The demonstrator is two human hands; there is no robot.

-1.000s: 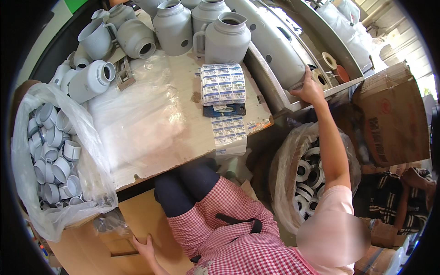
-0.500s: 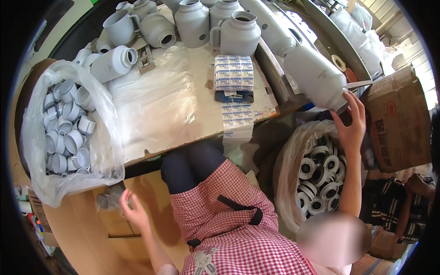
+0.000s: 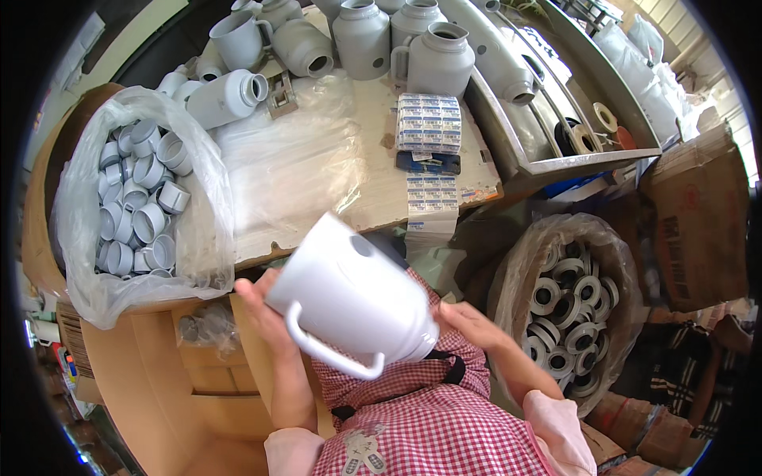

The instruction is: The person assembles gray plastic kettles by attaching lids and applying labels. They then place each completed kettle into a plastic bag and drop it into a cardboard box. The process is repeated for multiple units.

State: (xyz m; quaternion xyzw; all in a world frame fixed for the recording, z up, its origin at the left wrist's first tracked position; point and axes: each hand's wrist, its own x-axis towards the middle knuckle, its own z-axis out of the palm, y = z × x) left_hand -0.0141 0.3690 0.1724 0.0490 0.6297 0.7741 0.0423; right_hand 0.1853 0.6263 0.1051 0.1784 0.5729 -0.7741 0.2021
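A light grey plastic jug (image 3: 349, 289) with a side handle is held tilted in front of my apron, its neck pointing down to the right. My left hand (image 3: 268, 313) grips it at the wide base end, with some fingers hidden behind it. Around the narrow neck my right hand (image 3: 470, 324) is closed, its fingertips partly out of sight. The jug's handle faces my body, and a dark round spot shows on its far side.
Grey cups fill a plastic-lined box (image 3: 222, 246) at left; ring-shaped parts (image 3: 565, 305) fill another at right. Across the worktable (image 3: 309, 206) stand more grey jugs (image 3: 439, 59) and a label roll (image 3: 429, 123). A metal-edged tray (image 3: 583, 163) and a carton (image 3: 694, 222) are at the right.
The jug has come from the tray at right to the front of my body, carried by my right hand. My left hand, empty before, has risen and taken its base.
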